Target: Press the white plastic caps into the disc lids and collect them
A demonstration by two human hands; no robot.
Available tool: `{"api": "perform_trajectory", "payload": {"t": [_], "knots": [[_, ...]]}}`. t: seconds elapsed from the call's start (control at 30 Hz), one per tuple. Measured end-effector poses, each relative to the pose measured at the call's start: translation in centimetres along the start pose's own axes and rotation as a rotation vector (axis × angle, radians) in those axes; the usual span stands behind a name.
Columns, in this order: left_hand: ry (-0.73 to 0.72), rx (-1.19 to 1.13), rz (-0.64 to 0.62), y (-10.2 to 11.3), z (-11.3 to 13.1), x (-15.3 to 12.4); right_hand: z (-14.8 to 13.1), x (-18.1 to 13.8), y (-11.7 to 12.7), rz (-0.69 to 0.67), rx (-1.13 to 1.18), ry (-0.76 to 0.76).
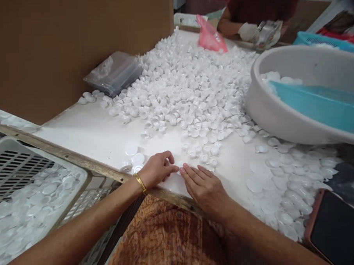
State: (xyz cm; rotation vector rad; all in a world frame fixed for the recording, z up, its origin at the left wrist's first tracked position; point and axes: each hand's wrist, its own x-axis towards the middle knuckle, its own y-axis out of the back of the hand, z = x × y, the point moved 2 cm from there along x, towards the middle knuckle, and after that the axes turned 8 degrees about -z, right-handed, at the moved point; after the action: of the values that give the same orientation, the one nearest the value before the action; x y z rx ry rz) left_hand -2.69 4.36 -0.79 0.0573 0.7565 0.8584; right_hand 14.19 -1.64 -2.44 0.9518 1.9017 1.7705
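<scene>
In the head view, I am working at the wood-trimmed edge of a white table (86, 132). My left hand (156, 168), wearing a gold-coloured bracelet (140, 182), is curling its fingers; whether it is pinching anything, I cannot tell. My right hand (207, 188) is lying palm down beside it, released, its fingers straight, the fingertips of both nearly meeting. A few white discs (137, 158) are resting at ten o'clock, just beside my left hand. A broad heap of small white plastic pieces (186, 85) is spreading at twelve o'clock, its near edge reaching close to my fingers. A pink scoop (209, 37) is standing beyond it. At one o'clock, a co-worker's gloved hand (247, 31) is showing across the table. A grey tub (282, 116) is sitting at two o'clock, a phone (335, 227) is lying at four, a slotted basket (85, 177) is holding more pieces at nine, and a plastic-wrapped package (114, 72) is resting at eleven.
</scene>
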Motion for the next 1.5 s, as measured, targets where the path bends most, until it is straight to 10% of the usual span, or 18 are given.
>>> {"api": "perform_trajectory", "payload": {"t": [0.27, 0.47, 0.7, 0.87, 1.23, 1.37, 1.5], "knots": [[-0.336, 0.617, 0.674, -1.3, 5.0, 2.1, -0.9, 0.5, 1.6, 0.210, 0.168, -0.200], [-0.481, 0.903, 0.563, -3.4, 4.8, 5.5, 1.9, -3.8, 3.6, 0.342, 0.158, -0.401], [-0.551, 0.902, 0.535, -2.6, 5.2, 7.3, 8.5, -12.5, 7.3, 0.320, 0.270, -1.042], [-0.537, 0.922, 0.561, -2.6, 4.5, 6.5, 8.5, -13.5, 5.8, 0.006, 0.124, -0.825], [-0.399, 0.956, 0.654, 3.4, 0.4, 1.2, 7.9, -13.1, 5.7, 0.053, -0.268, -0.791], [-0.510, 0.937, 0.575, 2.3, 1.9, 1.6, 6.6, -10.1, 6.7, 0.295, 0.112, -0.958], [-0.518, 0.959, 0.424, 0.0, 2.7, 2.3, 4.4, -4.0, 5.9, 0.376, 0.574, -0.790]]}}
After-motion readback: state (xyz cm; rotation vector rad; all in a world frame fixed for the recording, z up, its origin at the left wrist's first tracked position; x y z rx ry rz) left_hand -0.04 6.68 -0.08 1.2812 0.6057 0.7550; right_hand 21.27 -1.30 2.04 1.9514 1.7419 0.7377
